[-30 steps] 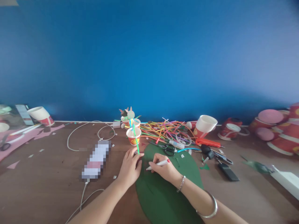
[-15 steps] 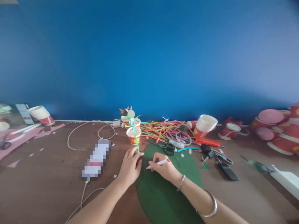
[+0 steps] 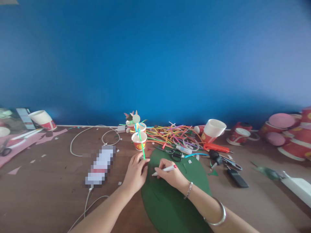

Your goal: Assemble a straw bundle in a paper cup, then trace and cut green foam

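A white marker with a red end is pinched in my right hand, its tip pointing left over the dark green sheet. My left hand rests at the sheet's upper left edge, thumb and index finger apart, the other fingers partly hidden. Just beyond it stands a red and white paper cup. A green straw bends down out of this cup and ends at my left fingers; whether they touch it I cannot tell. Black-handled scissors lie across the sheet's far edge.
Many coloured straws are heaped near the blue wall. A phone with a white cable lies left. Keys, an orange-handled tool and a white cup are right. Stacked red cups stand far right, pink paper far left.
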### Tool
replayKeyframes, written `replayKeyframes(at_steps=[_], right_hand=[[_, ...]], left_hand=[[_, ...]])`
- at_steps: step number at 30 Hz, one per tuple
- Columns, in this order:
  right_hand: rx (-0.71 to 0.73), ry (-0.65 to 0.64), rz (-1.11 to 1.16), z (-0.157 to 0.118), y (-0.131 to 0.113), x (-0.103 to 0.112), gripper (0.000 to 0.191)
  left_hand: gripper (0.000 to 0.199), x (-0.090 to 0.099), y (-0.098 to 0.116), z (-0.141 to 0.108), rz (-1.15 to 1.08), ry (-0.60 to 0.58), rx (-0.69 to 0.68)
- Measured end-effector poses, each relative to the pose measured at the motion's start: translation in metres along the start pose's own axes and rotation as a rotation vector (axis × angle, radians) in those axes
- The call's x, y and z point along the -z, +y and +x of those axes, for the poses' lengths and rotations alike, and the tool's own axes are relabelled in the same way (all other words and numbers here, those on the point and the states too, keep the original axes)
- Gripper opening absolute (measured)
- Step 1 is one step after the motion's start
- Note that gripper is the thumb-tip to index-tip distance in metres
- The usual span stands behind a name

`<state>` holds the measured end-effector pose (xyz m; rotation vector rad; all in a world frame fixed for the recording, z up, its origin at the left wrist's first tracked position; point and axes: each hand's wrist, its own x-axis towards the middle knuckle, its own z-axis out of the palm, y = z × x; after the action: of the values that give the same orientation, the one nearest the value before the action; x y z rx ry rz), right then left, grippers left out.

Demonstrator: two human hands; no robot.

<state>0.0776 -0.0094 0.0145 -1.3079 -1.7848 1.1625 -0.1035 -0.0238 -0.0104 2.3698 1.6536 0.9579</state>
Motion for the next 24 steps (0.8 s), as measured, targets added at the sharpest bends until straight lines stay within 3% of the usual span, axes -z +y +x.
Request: replayKeyframes(at_steps=[14, 24], right_hand=[[-0.004, 0.004, 0.059, 0.002, 0.009, 0.000, 0.018], [-0.009, 0.010, 0.008, 0.000, -0.002, 0.000, 0.019]], left_hand=[[0.031, -0.001, -0.002, 0.000, -0.016, 0.023, -0.014], [0.030, 0.000, 0.000, 0.000, -0.002, 0.011, -0.017]])
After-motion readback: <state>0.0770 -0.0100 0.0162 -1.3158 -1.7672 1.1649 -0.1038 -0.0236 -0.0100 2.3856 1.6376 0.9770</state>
